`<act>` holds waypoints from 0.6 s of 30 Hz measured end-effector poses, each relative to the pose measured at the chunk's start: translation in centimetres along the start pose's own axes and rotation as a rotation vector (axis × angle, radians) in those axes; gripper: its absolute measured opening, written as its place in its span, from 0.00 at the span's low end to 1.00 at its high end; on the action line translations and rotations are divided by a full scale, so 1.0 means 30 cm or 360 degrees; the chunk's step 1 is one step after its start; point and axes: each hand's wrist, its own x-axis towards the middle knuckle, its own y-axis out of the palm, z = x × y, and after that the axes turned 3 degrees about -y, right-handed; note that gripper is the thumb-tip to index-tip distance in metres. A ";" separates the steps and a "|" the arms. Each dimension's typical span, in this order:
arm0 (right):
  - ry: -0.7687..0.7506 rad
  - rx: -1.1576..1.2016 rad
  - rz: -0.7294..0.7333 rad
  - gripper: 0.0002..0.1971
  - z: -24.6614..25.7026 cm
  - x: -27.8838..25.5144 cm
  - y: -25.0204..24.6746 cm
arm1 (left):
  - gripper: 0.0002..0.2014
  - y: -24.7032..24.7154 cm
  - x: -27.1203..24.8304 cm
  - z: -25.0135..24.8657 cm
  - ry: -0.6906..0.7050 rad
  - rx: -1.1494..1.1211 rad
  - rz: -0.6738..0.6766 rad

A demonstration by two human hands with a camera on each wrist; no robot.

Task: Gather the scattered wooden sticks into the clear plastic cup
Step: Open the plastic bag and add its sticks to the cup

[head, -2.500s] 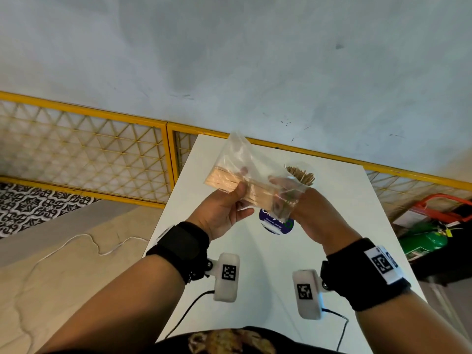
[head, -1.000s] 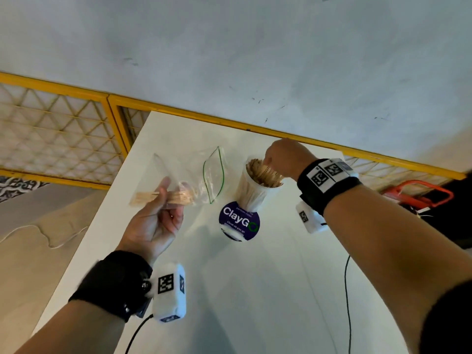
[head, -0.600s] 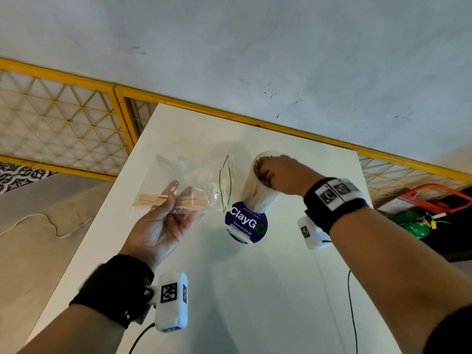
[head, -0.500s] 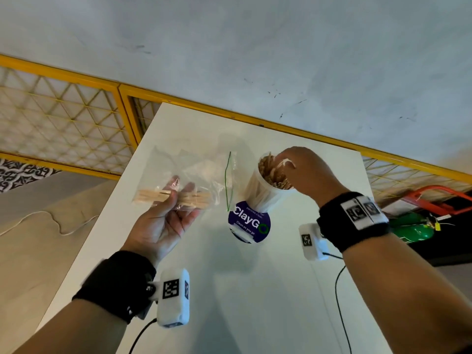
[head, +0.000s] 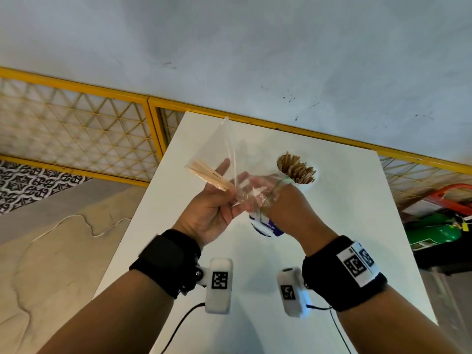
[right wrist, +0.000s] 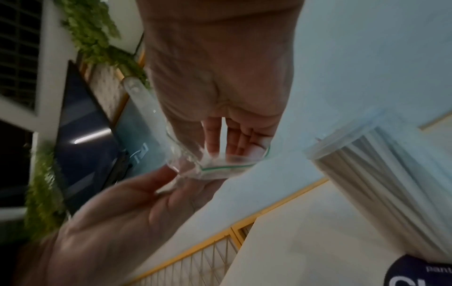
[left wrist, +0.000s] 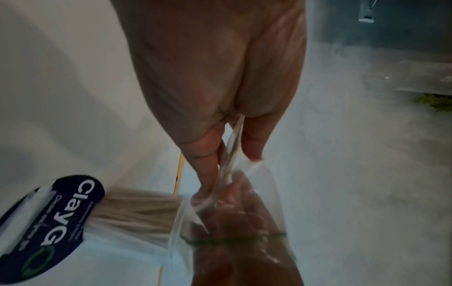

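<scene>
A clear zip bag (head: 229, 149) with several wooden sticks (head: 208, 173) in its far left corner is held up over the white table (head: 344, 226). My left hand (head: 233, 175) pinches the bag between thumb and fingers (left wrist: 208, 154). My right hand (head: 258, 187) is inside the bag's green-edged mouth (right wrist: 227, 167), its fingers (right wrist: 234, 139) straight and short of the sticks. The clear plastic cup (head: 297, 169), packed with upright sticks, stands just beyond my right hand, with a purple ClayGo label (left wrist: 61, 222) at its base.
A yellow mesh railing (head: 84, 129) runs behind the table's far edge and along the left. A green cylinder (head: 434, 233) and an orange frame (head: 449, 195) sit off the right side. A white cable (head: 76, 221) lies on the floor at left.
My right hand left the cup's rim and went into the bag's mouth. My left hand raised and tilted the bag, so the sticks now point up and left.
</scene>
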 end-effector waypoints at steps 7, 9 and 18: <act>0.0232 0.0002 -0.0123 0.17 -0.009 -0.045 0.043 | 0.41 0.039 -0.040 0.030 0.0040 0.0083 -0.0122; 0.0416 0.0206 -0.0150 0.16 -0.003 -0.051 0.042 | 0.41 0.047 -0.052 0.045 0.0038 0.0235 -0.0148; 0.0359 -0.0205 -0.0036 0.07 0.031 -0.113 -0.083 | 0.23 0.008 -0.085 -0.023 -0.0058 0.0379 -0.0237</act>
